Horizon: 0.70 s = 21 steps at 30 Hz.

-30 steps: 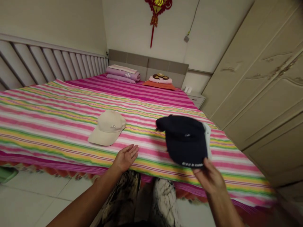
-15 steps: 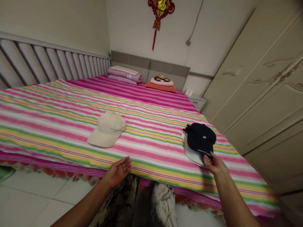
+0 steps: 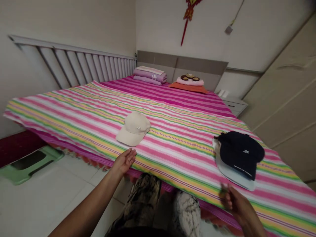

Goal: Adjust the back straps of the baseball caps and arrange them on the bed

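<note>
A beige baseball cap (image 3: 135,126) sits on the striped sheet (image 3: 172,151), its brim pointing toward the front left. My left hand (image 3: 125,160) is just below that brim, palm turned up and fingers stretched, holding nothing. On the right, a navy cap (image 3: 243,149) with a small white emblem lies on top of a white cap (image 3: 233,176), of which mainly the brim shows. My right hand (image 3: 235,202) is apart from both stacked caps, in front of them near the bed's edge. Its fingers are loosely bent and somewhat blurred, with nothing in them.
Folded purple bedding (image 3: 150,77) and a pink bundle on an orange cloth (image 3: 187,88) lie by the headboard (image 3: 197,65). A green plastic stool (image 3: 37,166) stands on the tiled floor at left. A wardrobe (image 3: 288,85) runs along the right side.
My right hand has let go of the navy cap and drawn back toward me. The navy cap now rests over the white one. The view has swung left, bringing in the green stool.
</note>
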Tool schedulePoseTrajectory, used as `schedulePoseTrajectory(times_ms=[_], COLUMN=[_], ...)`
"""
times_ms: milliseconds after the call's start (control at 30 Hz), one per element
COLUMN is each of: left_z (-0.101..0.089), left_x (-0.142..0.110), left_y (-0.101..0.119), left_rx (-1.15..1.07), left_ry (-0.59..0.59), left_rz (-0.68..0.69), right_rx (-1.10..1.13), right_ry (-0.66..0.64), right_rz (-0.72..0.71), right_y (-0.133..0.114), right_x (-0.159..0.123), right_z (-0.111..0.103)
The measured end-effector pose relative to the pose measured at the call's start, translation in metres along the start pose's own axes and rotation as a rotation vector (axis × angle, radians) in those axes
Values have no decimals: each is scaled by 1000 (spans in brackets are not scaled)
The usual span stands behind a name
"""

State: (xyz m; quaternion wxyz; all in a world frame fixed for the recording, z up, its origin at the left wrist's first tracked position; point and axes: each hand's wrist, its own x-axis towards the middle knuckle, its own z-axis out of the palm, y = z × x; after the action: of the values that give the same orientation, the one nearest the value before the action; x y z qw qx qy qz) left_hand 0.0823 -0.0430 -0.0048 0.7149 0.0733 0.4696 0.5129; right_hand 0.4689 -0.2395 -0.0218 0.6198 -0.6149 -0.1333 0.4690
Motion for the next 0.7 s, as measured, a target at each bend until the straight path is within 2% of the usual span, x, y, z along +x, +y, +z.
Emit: schedulePoseTrajectory(times_ms=[67,167,333,467,700], left_z=[-2,-1,4,7,11], left_x=[3,7,14,20,28], left_y=[7,13,19,24,31], left_rx=[-16,-25,-25,-31,10], left_ry=[52,101,182,233,233], left_rz=[52,98,155,209,235], right_rx=[-90,-99,-106,-164,-166], right_ry=[4,-28,-98,-150,-143], right_rz=[12,30,80,74,121], right_y=[23,45,54,56,69], right_x=[-11,-25,-36,-41,-45], right_z=[21,51,86,97,100])
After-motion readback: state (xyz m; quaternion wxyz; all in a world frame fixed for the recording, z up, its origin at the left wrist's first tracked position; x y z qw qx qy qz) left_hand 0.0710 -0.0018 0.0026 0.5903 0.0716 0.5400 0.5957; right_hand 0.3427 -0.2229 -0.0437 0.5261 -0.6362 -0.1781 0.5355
